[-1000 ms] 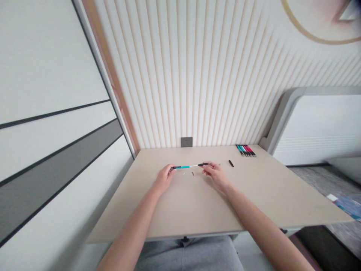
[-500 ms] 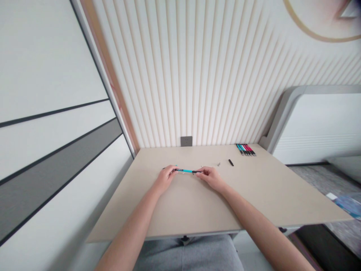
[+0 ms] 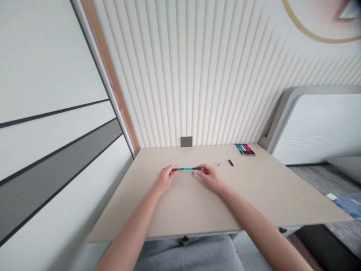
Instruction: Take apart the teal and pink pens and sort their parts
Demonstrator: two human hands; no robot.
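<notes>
Both hands meet over the middle of the table. My left hand [image 3: 166, 177] pinches one end of a teal-and-black pen [image 3: 186, 169], and my right hand [image 3: 210, 175] pinches the other. The pen lies level between my fingers, a little above the tabletop. Just below it, two tiny parts lie on the table: a pale piece [image 3: 183, 174] and a dark piece [image 3: 193, 173]. Further right are a small metal part [image 3: 218, 164] and a short black pen cap [image 3: 231, 162], both out of reach of my fingers.
The beige table [image 3: 225, 207] meets a ribbed wall at the back, with a grey wall socket [image 3: 186, 141] above its edge. Several coloured pens [image 3: 246, 150] lie side by side at the back right corner. A white cabinet [image 3: 316, 128] stands beyond the right edge.
The pen's two sections, earlier apart with a thin white part showing between them, now form one shorter length. My hands have come closer together, and the pen has shifted slightly to the right.
</notes>
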